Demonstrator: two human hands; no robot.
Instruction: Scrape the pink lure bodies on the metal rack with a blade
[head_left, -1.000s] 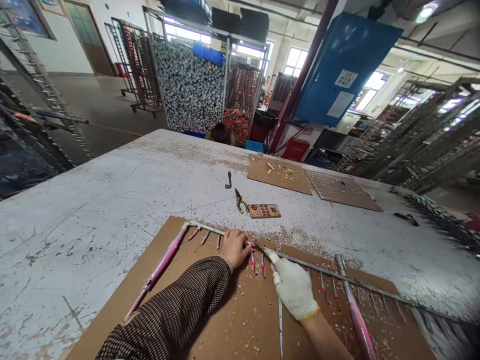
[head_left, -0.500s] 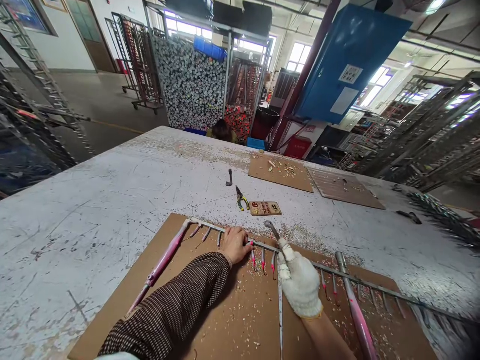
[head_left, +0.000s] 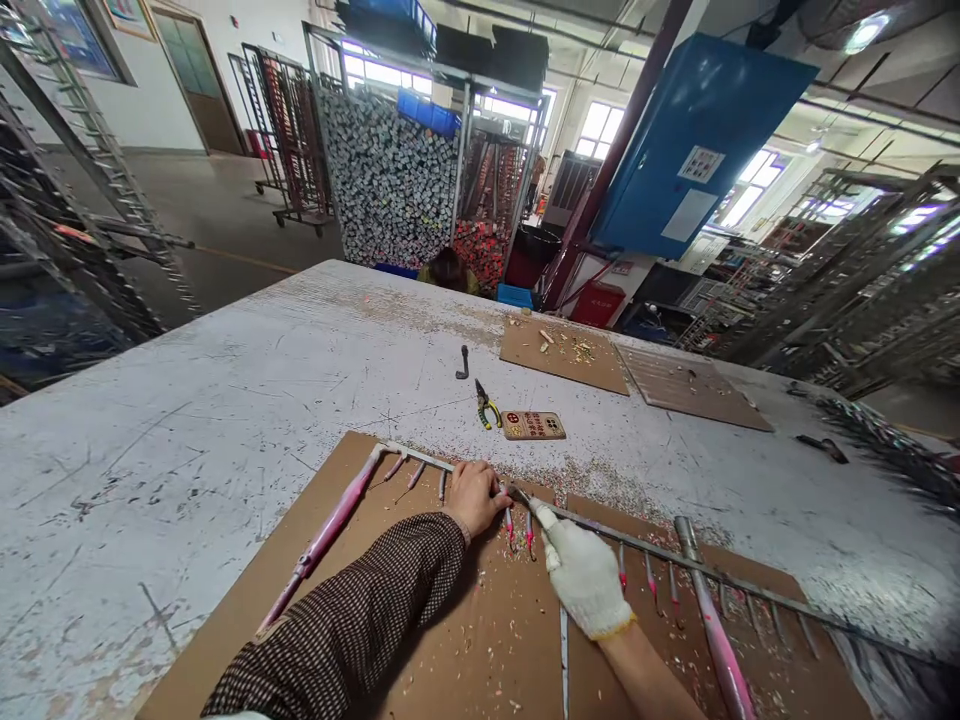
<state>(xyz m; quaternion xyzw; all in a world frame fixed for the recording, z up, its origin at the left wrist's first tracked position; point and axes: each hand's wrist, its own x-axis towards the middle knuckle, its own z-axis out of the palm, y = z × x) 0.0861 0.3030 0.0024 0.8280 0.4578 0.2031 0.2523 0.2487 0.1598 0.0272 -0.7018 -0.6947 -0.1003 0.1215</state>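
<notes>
A metal rack (head_left: 645,545) lies on the cardboard, its long bar set with several short hooks with pink tips, its side posts smeared pink. My left hand (head_left: 476,497), bare below a checked sleeve, has its fingers closed over the bar left of centre. In a white knit glove, my right hand (head_left: 589,580) grips a metal hand tool (head_left: 519,494) with a rounded, bent head; its exact kind does not show. The tool's head is at the bar, close beside my left fingertips. Pink-tipped hooks (head_left: 529,535) hang between the hands.
Brown cardboard (head_left: 465,630) littered with chips lies under the rack. Beyond it on the white table (head_left: 247,390) are pliers (head_left: 486,404), a wooden plaque (head_left: 532,426), a bent metal piece (head_left: 463,362) and another cardboard sheet (head_left: 562,355). A person (head_left: 448,270) is behind the far edge.
My right hand has moved left along the bar, bringing the tool's head down beside my left fingertips. My left hand stays at the same place on the bar. The view has tipped slightly.
</notes>
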